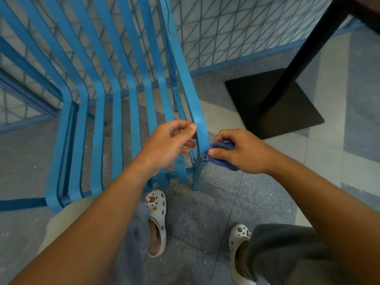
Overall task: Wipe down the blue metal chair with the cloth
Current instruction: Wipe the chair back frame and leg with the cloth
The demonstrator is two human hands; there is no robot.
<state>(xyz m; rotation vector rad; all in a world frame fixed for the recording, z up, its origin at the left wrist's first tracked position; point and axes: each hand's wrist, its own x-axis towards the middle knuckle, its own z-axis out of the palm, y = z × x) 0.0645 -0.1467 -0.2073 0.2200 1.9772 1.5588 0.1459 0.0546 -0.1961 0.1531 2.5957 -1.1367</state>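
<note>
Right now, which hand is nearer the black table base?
Right. The right hand, gripping the cloth against the chair edge, sits just below-left of the table base; the left hand is across the slat, farther away.

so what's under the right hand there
A bunched blue cloth, gripped by the right hand and pressed against the outer slat of the blue chair. The fingers cover most of the cloth; speckled floor lies below.
</note>
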